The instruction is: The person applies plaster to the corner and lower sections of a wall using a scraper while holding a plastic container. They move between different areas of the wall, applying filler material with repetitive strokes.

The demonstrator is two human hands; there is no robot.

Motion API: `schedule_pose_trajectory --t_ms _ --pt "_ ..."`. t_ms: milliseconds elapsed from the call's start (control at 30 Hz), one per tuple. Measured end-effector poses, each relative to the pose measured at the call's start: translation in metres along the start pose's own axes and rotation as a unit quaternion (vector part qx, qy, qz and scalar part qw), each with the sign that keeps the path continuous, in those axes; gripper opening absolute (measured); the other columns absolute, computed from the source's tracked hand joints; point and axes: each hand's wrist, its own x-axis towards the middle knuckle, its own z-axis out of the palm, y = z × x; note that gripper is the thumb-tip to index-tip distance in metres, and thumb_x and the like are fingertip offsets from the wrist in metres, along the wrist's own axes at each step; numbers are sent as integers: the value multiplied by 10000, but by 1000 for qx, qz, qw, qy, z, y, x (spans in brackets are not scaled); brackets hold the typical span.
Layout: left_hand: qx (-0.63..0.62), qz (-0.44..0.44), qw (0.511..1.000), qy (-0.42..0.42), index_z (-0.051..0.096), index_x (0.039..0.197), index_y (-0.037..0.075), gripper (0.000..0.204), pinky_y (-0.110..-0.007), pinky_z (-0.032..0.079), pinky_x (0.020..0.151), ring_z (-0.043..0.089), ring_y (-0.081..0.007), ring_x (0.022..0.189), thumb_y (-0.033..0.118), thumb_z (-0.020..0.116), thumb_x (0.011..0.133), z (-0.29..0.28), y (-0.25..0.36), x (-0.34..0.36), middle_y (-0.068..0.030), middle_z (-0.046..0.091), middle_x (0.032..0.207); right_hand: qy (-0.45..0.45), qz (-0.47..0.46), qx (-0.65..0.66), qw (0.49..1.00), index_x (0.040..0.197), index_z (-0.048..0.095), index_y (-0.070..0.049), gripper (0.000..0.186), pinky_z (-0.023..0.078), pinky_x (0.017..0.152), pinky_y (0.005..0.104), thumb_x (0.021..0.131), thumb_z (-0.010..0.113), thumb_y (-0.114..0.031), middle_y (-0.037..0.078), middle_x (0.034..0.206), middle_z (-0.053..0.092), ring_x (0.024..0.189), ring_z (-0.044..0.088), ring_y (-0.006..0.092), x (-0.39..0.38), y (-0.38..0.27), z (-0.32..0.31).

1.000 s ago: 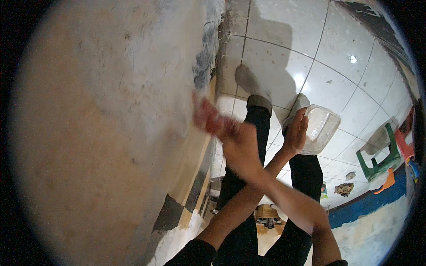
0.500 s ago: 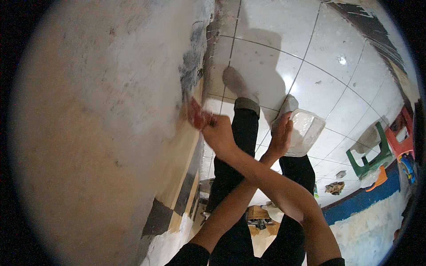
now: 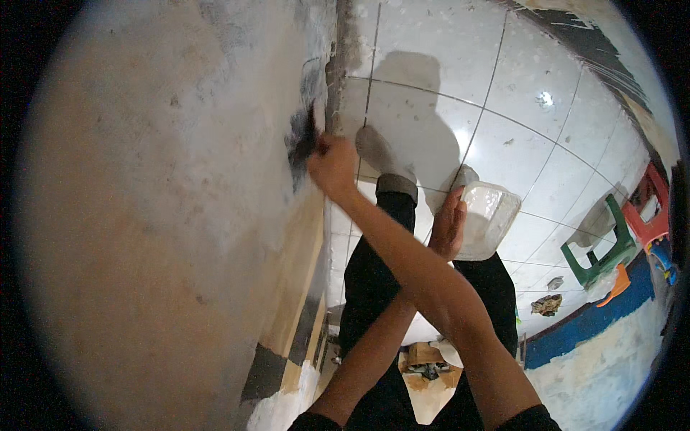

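My forearms cross, the right one over the left. On the left, my right hand (image 3: 334,169) is closed in a fist against the lower part of the wall (image 3: 165,179), beside a dark patch (image 3: 298,140). It grips what looks like a paintbrush, mostly hidden behind the fist now; a blurred red part showed earlier. My left hand (image 3: 449,226) reaches to the right under the other arm. Its fingers press along the side of a translucent plastic tub (image 3: 492,221), held above my knee with whitish residue inside.
White floor tiles (image 3: 532,144) spread beside the wall. A green stool (image 3: 607,248) and a red stool (image 3: 650,208) stand at the right, near an orange item (image 3: 614,287). A crumpled scrap (image 3: 546,305) lies on the floor. Behind my legs sits a cardboard box (image 3: 424,354).
My right hand has moved up and slightly left along the wall, turning so that the red part no longer shows. The tub has stayed nearly in place in my left hand.
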Motion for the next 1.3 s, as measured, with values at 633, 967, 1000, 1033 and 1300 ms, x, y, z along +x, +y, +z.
schedule_pose_trajectory --t_ms 633,967,1000,1033,1300 --pt "41 -30 998 23 426 1272 -19 506 -398 362 988 494 -320 1174 397 299 1014 -32 8 -12 -225 531 1220 -151 17 59 987 744 606 72 157 452 584 392 773 588 -82 223 646 610 565 575 291 -67 -64 -26" --pt "37 -4 999 16 424 1274 -12 560 -392 381 954 521 -306 1113 454 266 1007 0 17 10 -228 543 1169 -85 -14 -26 996 939 629 48 278 513 753 447 676 613 -38 282 837 635 782 631 418 8 -67 -40" --pt "23 -6 999 23 429 1275 -12 570 -386 380 958 519 -295 1114 464 268 1005 -2 18 9 -217 541 1178 -52 -44 16 998 883 609 50 207 489 678 434 693 555 -13 287 766 598 722 584 448 -16 -83 -39" --pt "8 -7 1000 28 435 1275 -11 580 -380 380 963 517 -285 1116 474 271 1002 -2 19 9 -207 539 1186 -17 -74 55 996 827 588 52 153 464 602 421 711 498 11 293 696 560 662 538 477 -41 -98 -45" --pt "-103 -60 988 96 454 1263 -3 624 -352 402 953 525 -239 1104 528 280 985 -18 41 20 -155 539 1181 -27 17 68 997 1059 564 70 163 503 749 262 919 523 -4 120 943 650 859 627 143 -124 -121 -249"
